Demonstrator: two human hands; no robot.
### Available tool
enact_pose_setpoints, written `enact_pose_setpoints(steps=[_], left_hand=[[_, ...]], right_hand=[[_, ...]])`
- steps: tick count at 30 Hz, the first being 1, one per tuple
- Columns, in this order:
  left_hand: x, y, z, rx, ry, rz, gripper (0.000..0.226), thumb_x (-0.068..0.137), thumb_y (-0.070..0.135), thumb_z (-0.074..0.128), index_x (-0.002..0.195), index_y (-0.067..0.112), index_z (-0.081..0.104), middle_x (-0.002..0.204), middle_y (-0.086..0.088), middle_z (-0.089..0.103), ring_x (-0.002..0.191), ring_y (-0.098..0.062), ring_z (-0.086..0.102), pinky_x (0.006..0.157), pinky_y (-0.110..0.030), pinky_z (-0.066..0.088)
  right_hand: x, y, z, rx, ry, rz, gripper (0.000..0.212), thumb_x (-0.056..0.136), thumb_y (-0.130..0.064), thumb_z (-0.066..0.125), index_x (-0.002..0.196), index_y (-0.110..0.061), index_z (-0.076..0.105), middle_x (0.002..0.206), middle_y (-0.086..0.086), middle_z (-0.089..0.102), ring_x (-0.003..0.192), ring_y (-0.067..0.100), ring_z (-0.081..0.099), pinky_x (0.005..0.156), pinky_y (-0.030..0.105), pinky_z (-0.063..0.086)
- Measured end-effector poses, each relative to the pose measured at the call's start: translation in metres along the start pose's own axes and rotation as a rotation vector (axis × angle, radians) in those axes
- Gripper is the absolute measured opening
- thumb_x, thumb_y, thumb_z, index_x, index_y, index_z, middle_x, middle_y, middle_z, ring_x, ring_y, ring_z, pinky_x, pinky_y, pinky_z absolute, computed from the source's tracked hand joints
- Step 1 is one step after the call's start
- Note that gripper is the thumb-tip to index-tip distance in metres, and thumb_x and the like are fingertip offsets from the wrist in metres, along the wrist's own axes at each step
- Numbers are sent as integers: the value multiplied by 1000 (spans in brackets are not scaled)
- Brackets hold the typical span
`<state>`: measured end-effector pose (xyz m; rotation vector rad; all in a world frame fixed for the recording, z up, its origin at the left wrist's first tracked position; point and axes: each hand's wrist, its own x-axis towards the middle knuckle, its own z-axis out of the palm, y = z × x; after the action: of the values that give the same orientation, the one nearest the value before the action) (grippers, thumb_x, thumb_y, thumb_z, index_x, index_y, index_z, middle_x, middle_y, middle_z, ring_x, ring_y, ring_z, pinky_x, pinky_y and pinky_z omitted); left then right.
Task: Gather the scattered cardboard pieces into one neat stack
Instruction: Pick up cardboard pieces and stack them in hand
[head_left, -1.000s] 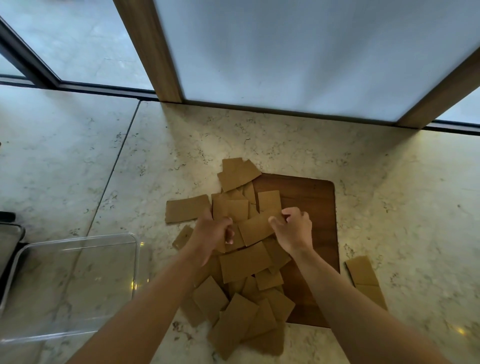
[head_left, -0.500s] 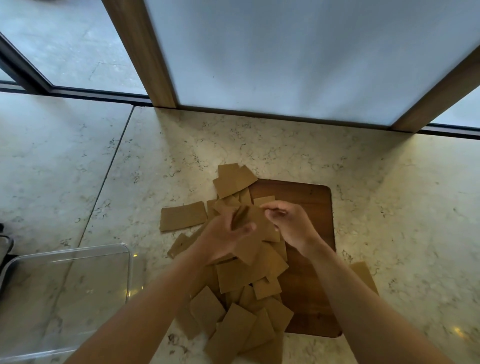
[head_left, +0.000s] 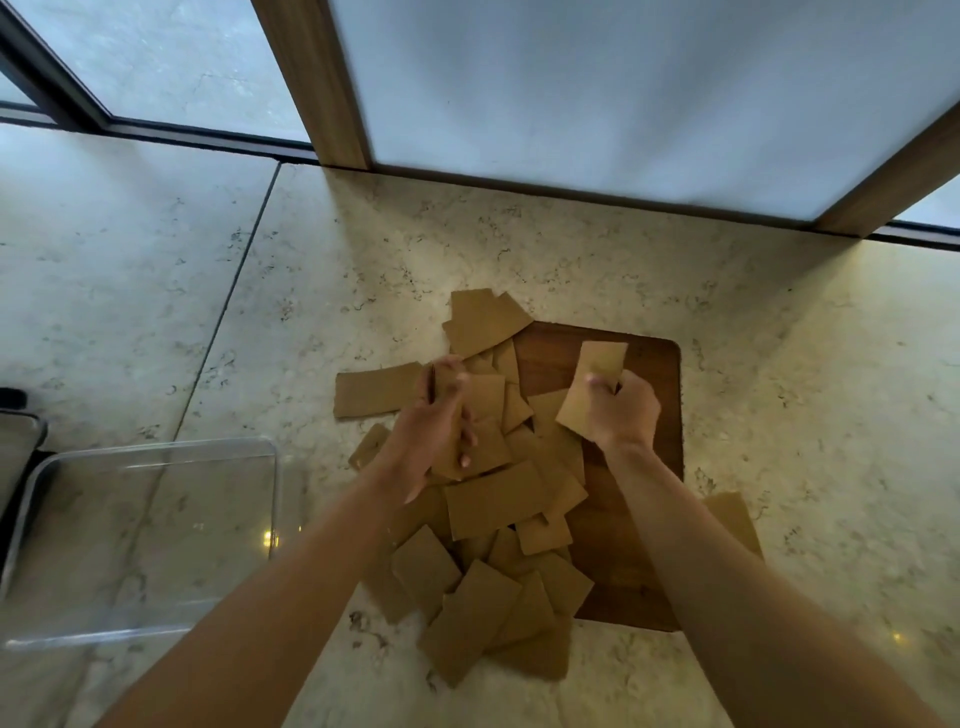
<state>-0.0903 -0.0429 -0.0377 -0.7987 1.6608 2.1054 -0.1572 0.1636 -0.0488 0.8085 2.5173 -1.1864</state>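
1. A clear plastic tray (head_left: 156, 535) is sitting at the far left on the marble counter (head_left: 519, 244), with a dark object (head_left: 13, 400) just beyond its far left corner, cut off by the frame edge.
2. One cardboard piece (head_left: 376, 389) is lying flat on the counter at the left edge of the scatter, just beside the left hand, and a smaller piece (head_left: 369, 446) is poking out near the left wrist.
3. The left hand (head_left: 434, 436) is hovering over the middle of the pile, its fingers curling round a small bundle of cardboard pieces (head_left: 475, 426) held roughly on edge; how many pieces are in that bundle is too blurred to tell.
4. The scattered cardboard pieces (head_left: 493, 501) are lying in an overlapping heap that is running from the far edge of the wooden board (head_left: 649, 509) down toward the near edge of the counter, partly on the board and partly on the marble.
5. Two large pieces (head_left: 485, 322) are resting at the far end of the heap, overlapping the board's far left corner.
6. The right hand (head_left: 621, 413) is hanging above the board, thumb and curled fingers pinching a single cardboard piece (head_left: 592, 384) that is lifted clear of the pile and tilting away from the person.
7. Another piece (head_left: 732, 519) is lying on the counter just right of the board, partly hidden behind the right forearm.
8. Frosted panels in wooden frames (head_left: 317, 83) are standing along the far side of the counter.
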Motion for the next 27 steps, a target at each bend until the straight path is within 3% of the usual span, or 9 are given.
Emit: enact_pose_setpoints(steps=[3,5,6,8,10,12,14,18,27], left_hand=[[-16,3,8,129,-19,9,26,104,37,59,129,32,52,90,-5,63,63,-10,68,51,-29,56],[-26,-4,10,269,-59,-28,35,102,34,64,134,34,49,107,6,65,88,-4,68,76,-28,61],[-29,-8,9,306,-67,-65,41,102,31,65,140,31,51,117,6,66,103,-10,67,92,-35,60],[-40,-18,1,273,-38,-153,35,103,23,61,138,25,59,123,-2,71,114,-25,68,104,-52,56],[-54,-28,-14,201,33,-200,28,105,21,54,133,22,59,115,-10,75,108,-34,72,100,-59,57],[-65,-38,-26,31,53,-254,29,110,23,42,136,15,52,112,-20,78,100,-41,76,92,-61,61],[-76,-47,-37,-106,49,-276,41,111,28,33,142,3,46,107,-27,77,87,-42,78,79,-55,65],[-93,-50,-44,-123,74,-198,43,110,33,42,140,4,47,91,-21,63,59,-27,62,52,-39,55],[-103,-46,-35,105,-84,-82,28,109,32,51,135,35,44,105,-21,62,65,-25,68,49,-35,57]], right_hand=[[-44,1,1,214,-350,108,46,103,-46,45,112,-7,67,102,8,65,93,23,64,90,36,51],[-76,2,11,226,-582,162,47,103,-50,40,123,-15,65,109,3,69,107,23,65,103,41,49],[-87,4,16,206,-604,156,42,105,-47,39,118,-18,66,105,4,68,101,21,65,100,40,49],[-98,15,25,21,-397,8,36,106,-37,40,111,-12,67,105,15,66,98,24,62,92,41,46],[-106,35,29,-274,-195,-134,43,100,-42,48,121,-8,61,125,19,59,114,31,54,97,39,42],[-116,51,32,-534,-191,-167,73,85,-63,63,135,-12,50,139,15,45,129,32,42,108,42,39],[-125,58,36,-655,-215,-189,93,73,-66,75,142,-13,43,147,16,38,137,36,35,115,47,35],[-124,60,27,-600,-144,-126,88,75,-49,83,144,-14,40,149,18,35,138,39,33,117,51,31],[-128,80,2,-587,-66,39,127,65,-56,87,159,-21,8,159,24,22,146,47,23,120,57,25]])
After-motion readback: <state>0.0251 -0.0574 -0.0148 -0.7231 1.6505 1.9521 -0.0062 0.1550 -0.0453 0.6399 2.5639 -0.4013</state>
